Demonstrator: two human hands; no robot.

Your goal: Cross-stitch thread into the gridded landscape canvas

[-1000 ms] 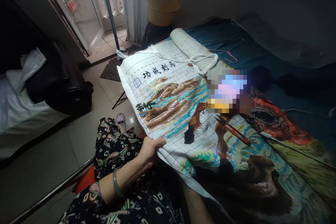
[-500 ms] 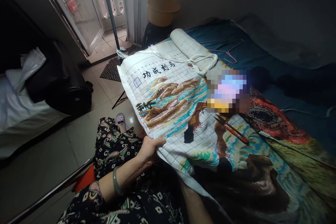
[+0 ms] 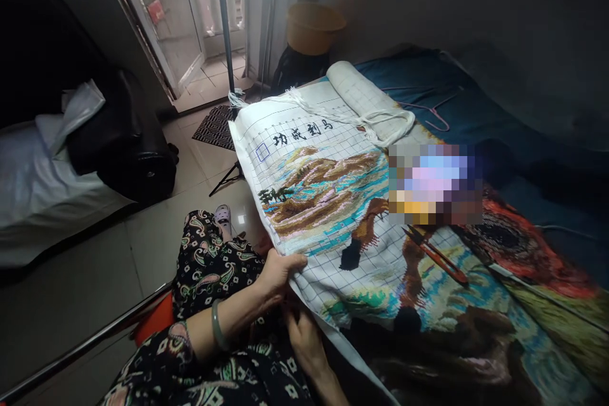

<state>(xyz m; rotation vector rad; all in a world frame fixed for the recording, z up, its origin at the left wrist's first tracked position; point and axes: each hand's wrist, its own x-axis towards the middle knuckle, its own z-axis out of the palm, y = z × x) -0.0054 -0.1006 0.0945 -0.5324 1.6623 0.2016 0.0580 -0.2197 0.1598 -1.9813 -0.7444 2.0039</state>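
Note:
A large cross-stitch canvas (image 3: 328, 203) with stitched landscape, black characters and a printed grid lies draped over the bed toward my lap. My left hand (image 3: 278, 276), with a bangle at the wrist, pinches its near-left edge, thumb on top. Just below, beside the canvas's underside, is my right hand (image 3: 307, 336); its fingers are curled together and their tips are partly hidden, so what they hold cannot be made out. Orange-handled thread snips (image 3: 440, 258) rest on the stitched part. White thread (image 3: 390, 130) lies in a loose bundle by the rolled far end.
Past the snips is a blurred-out bright patch (image 3: 435, 184). A hanger (image 3: 440, 115) and a pale cable (image 3: 547, 295) lie on the bed. Beyond stand a yellow basin (image 3: 316, 28) and a dark pole (image 3: 226, 32). A black sofa (image 3: 137, 152) is at left.
My right hand has come out from under the canvas, moving left and up to below my left hand. My left hand keeps its hold on the edge. The view has shifted slightly.

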